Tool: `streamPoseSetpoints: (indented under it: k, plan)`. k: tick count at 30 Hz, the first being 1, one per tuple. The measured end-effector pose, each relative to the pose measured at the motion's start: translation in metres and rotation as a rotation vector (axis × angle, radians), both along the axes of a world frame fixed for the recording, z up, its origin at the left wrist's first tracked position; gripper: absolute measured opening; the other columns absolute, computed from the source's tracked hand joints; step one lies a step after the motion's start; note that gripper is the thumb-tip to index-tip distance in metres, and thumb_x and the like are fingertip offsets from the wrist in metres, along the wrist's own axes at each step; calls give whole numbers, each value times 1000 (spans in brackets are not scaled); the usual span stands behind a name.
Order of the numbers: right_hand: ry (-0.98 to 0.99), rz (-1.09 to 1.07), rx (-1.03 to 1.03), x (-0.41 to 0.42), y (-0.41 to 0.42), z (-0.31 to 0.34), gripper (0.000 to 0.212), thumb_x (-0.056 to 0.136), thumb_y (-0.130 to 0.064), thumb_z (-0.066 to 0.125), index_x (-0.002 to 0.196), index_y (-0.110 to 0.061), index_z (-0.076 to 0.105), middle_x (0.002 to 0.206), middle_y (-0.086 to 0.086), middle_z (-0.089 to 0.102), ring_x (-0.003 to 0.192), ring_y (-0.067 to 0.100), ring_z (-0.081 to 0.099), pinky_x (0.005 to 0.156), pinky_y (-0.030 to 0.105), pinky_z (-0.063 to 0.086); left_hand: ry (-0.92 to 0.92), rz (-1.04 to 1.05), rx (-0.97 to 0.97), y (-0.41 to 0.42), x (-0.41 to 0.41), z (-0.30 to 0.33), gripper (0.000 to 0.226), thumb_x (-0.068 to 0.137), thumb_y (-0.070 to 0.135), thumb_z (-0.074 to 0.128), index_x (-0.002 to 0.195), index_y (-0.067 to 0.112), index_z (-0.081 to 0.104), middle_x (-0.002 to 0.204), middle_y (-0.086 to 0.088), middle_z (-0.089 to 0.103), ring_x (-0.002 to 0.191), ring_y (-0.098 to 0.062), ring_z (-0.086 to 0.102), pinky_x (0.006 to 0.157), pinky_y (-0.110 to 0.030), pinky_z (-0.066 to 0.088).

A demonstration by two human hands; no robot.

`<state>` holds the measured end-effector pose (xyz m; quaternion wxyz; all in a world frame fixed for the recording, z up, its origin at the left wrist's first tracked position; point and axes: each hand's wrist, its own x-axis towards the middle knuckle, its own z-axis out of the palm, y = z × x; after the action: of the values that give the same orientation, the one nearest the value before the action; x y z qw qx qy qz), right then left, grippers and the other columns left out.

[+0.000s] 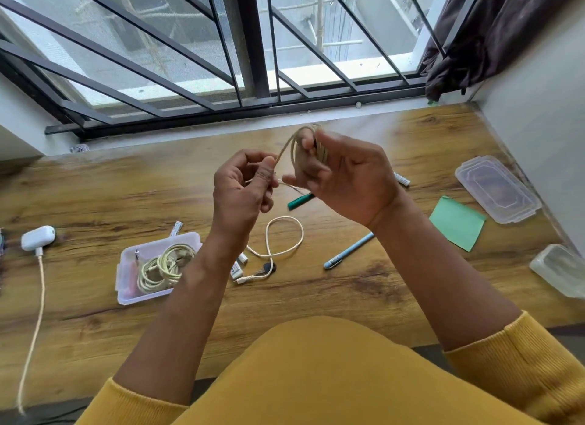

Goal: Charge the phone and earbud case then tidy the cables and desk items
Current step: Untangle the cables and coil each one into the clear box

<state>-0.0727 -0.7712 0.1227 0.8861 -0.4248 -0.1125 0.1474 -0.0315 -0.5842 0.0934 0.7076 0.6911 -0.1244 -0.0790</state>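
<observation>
Above the wooden desk [95, 200] both my hands hold one cream cable [286, 146]. My right hand [345, 178] has the cable wound in loops round its fingers. My left hand [243, 184] pinches the loose strand beside it. The cable's free end [285, 235] hangs down in a loop to the desk, ending at a plug near some batteries. At the far left a white earbud case [38, 237] lies with a cream charging cable [39, 295] plugged in. No phone is in view.
A clear box [126, 266] holds coiled cables [164, 266]. Its lid [497, 187] lies at the right, near a green sticky-note pad [457, 223] and another clear container [562, 269]. A green marker [299, 201], a blue pen [348, 250] and batteries [239, 265] are scattered.
</observation>
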Motion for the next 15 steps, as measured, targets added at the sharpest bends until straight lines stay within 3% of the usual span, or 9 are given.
streamPoseSetpoints:
  k: [3, 7, 8, 11, 15]
  plan:
    - [46, -130, 12, 1, 4, -4, 31, 111, -18, 28, 102, -10, 57, 70, 3, 56, 81, 26, 58, 91, 41, 42, -46, 48, 144, -3, -9, -8, 6, 103, 15, 70, 108, 15, 73, 79, -5, 73, 57, -15, 62, 49, -27, 50]
    - [108, -254, 41, -2, 9, -9, 28, 113, -20, 34, 107, -13, 60, 83, 1, 69, 110, 31, 69, 101, 40, 52, -102, 45, 296, -12, -24, -7, 17, 96, 21, 80, 110, 21, 70, 87, -1, 78, 70, -12, 77, 56, -27, 60]
    - [125, -276, 67, -1, 11, -10, 28, 114, -20, 35, 109, -12, 61, 88, 2, 72, 116, 31, 69, 107, 43, 52, -121, 45, 307, -15, -27, -5, 17, 95, 23, 81, 108, 21, 70, 87, 1, 78, 72, -12, 78, 58, -27, 61]
    - [165, -317, 131, 0, 15, -14, 30, 115, -23, 33, 117, -11, 60, 112, 8, 74, 132, 33, 61, 124, 56, 34, -256, 31, 392, -20, -33, 1, 10, 95, 26, 80, 101, 19, 77, 84, 9, 78, 75, -6, 77, 68, -32, 64]
    - [197, -381, 112, 1, 14, -16, 31, 116, -29, 31, 126, -16, 57, 133, 4, 69, 141, 24, 56, 121, 49, 34, -295, -88, 351, -13, -30, 7, 23, 94, 12, 68, 112, 16, 81, 95, 9, 81, 88, -6, 78, 82, -37, 66]
